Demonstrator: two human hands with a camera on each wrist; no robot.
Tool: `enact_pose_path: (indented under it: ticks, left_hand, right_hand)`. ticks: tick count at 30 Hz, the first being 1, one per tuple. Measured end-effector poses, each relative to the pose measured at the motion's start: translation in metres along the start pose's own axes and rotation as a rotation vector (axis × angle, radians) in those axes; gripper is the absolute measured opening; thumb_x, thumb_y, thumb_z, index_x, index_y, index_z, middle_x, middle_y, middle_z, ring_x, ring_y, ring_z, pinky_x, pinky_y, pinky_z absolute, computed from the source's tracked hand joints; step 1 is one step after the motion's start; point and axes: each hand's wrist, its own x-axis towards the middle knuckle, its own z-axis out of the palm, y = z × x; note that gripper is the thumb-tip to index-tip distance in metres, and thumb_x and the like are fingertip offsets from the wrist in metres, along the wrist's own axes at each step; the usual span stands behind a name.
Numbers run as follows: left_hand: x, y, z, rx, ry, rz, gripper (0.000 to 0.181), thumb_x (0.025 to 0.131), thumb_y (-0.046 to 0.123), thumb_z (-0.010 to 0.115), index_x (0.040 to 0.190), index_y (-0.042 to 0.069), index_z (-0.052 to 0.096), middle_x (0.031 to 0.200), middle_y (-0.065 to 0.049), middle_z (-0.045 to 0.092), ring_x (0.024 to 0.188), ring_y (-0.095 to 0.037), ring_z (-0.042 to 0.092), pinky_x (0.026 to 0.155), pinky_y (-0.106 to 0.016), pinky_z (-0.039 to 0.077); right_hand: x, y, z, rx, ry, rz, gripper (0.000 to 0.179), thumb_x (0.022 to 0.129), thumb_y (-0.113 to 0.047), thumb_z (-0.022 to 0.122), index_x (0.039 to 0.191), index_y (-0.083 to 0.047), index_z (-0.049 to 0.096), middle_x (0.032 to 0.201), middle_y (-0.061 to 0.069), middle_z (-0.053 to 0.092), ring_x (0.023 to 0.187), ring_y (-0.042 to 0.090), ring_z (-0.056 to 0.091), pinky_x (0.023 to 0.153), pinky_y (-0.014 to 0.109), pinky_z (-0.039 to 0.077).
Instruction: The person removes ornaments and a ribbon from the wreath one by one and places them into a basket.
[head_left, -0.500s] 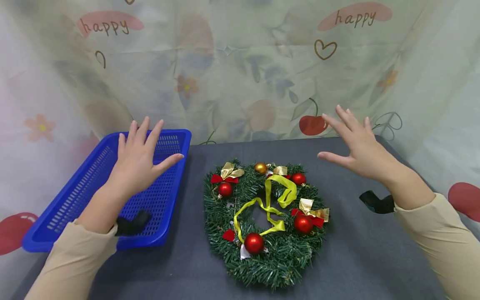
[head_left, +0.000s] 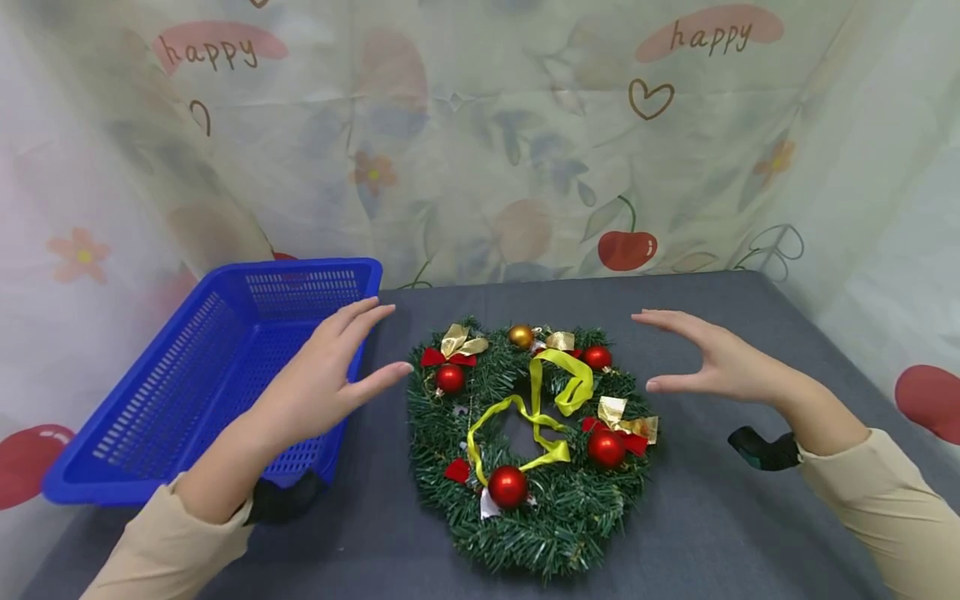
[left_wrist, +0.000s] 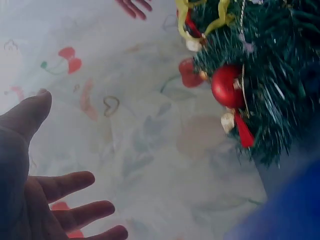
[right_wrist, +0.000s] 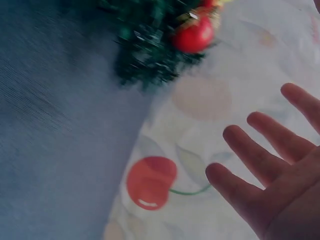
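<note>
A green Christmas wreath (head_left: 547, 525) lies on the dark grey table, decked with red baubles (head_left: 507, 487), a gold bauble (head_left: 521, 337) and red-and-gold bows. A yellow ribbon (head_left: 555, 454) trails loosely across its middle. My left hand (head_left: 322, 375) hovers left of the wreath, overlapping the blue basket's right side in the head view, thumb spread from the fingers. On the other side, my right hand (head_left: 708, 354) is held in the air, its thumb also apart from the fingers. Both hands are empty, and the wrist views show their fingers extended.
A blue plastic basket (head_left: 150, 367) with slotted walls stands at the left of the table (head_left: 720, 533). Behind and at both sides hangs a pale printed curtain (head_left: 465, 150) with cherries, flowers and the word happy.
Both hands have come down from a raised, spread pose. The left has moved right towards the wreath, its fingers closer together; the right has dropped to about the wreath's far edge in view.
</note>
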Motion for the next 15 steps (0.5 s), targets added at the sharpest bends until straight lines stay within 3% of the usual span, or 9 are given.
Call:
enact_pose_path:
  ticks: [8,15]
  left_hand:
    - [-0.007,0.019,0.017,-0.036,-0.044,0.082,0.066,0.089,0.053,0.052,0.143,0.019,0.036,0.15,-0.007,0.032,0.138,-0.032,0.031,0.107,-0.056,0.032]
    - [-0.014,0.029,0.037,-0.107,-0.111,0.151,0.063,0.088,0.054,0.053,0.139,0.02,0.042,0.144,-0.003,0.04,0.134,-0.026,0.039,0.105,-0.049,0.038]
  right_hand:
    - [-0.005,0.01,0.02,0.118,-0.114,0.044,0.073,0.08,-0.03,0.073,0.142,-0.021,0.036,0.146,0.013,0.036,0.129,0.04,0.04,0.098,0.063,0.035]
    - [-0.008,0.023,0.033,0.153,-0.174,0.023,0.069,0.081,-0.026,0.073,0.14,-0.013,0.04,0.144,0.017,0.039,0.126,0.044,0.042,0.098,0.065,0.033]
